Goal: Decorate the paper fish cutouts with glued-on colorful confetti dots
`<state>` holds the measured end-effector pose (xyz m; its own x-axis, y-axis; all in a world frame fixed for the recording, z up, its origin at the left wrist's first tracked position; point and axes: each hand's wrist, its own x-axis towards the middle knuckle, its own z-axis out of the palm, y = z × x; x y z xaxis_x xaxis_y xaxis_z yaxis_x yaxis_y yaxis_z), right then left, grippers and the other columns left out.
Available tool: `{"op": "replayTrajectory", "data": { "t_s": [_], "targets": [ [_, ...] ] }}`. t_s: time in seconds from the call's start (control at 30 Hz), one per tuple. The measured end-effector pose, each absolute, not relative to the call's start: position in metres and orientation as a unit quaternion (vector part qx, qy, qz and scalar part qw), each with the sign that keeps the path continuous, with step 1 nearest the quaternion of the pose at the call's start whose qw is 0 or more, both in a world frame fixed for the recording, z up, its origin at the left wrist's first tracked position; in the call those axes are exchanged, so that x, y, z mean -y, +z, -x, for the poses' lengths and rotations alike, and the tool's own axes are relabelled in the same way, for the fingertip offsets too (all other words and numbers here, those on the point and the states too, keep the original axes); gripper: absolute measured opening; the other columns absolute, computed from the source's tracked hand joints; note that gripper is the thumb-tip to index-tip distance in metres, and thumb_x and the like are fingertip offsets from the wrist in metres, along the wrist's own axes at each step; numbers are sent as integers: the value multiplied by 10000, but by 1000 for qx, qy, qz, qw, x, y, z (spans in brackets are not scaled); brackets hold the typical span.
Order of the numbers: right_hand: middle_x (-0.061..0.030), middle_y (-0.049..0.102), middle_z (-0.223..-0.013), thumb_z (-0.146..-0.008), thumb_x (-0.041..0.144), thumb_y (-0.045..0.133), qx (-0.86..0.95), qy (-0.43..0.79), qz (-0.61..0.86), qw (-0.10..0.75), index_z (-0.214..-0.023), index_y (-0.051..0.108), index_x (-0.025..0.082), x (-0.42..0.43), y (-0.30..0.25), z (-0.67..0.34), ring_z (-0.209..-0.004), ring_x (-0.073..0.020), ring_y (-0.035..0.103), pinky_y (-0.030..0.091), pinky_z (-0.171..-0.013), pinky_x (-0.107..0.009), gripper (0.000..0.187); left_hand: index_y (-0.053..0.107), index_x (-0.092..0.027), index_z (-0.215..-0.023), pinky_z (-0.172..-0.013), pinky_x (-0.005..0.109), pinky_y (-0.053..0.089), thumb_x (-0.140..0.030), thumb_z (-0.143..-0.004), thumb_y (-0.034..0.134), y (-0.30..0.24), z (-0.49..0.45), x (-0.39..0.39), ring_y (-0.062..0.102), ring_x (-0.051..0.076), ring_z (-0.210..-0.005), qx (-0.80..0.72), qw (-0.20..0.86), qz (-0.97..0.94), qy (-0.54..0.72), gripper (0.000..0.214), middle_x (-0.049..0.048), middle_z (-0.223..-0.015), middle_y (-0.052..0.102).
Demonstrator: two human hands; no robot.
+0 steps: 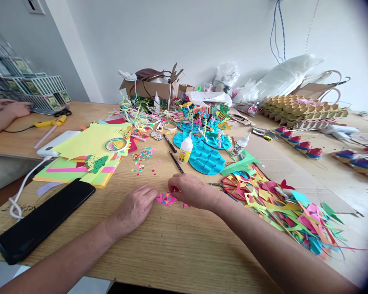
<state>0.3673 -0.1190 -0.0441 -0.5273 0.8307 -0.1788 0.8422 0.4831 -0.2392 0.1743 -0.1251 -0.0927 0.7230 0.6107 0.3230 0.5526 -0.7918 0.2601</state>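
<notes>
Far wall (178,41): plain, pale grey-white. Left wall section (59,57): darker grey, with a lighter upright strip (76,53) between the two. Switch plate (34,6): white, fixed high at far left. Blue cords (283,32): hanging against the wall, far right. Main table (159,253): light wood, visible grain, spanning the foreground. Left work surface (15,141): similar wood, beyond the main table's left edge. Lighting: soft, diffuse, with paler glare on the tabletop at right.
</notes>
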Motion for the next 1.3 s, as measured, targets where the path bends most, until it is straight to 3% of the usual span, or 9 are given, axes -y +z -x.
{"op": "replayTrajectory", "data": {
  "t_s": [0.43, 0.67, 1.3],
  "targets": [
    [-43, 620, -803, -782, 153, 467, -872, -177, -457, -8, -828, 668, 165, 126, -51, -366, -696, -120, 548, 363, -603, -192, 207, 545, -152, -769, -710, 300, 468, -25, -797, 349, -92, -175, 126, 540, 178, -770, -319, 72, -925, 195, 235, 53, -792, 585],
    [-43, 636, -810, -769, 141, 466, -875, -191, -443, -43, -846, 669, 161, 125, -53, -367, -715, -121, 550, 376, -626, -190, 218, 547, -147, -829, -721, 304, 465, -20, -799, 355, -92, -174, 125, 541, 184, -791, -324, 83, -924, 186, 232, 56, -814, 587],
    [-52, 645, -818, -777, 133, 477, -868, -193, -455, -39, -848, 674, 151, 127, -52, -369, -733, -128, 564, 386, -642, -192, 211, 553, -148, -823, -708, 295, 466, -16, -800, 366, -95, -174, 125, 539, 176, -770, -322, 84, -921, 202, 230, 45, -797, 585]
  ]
}}
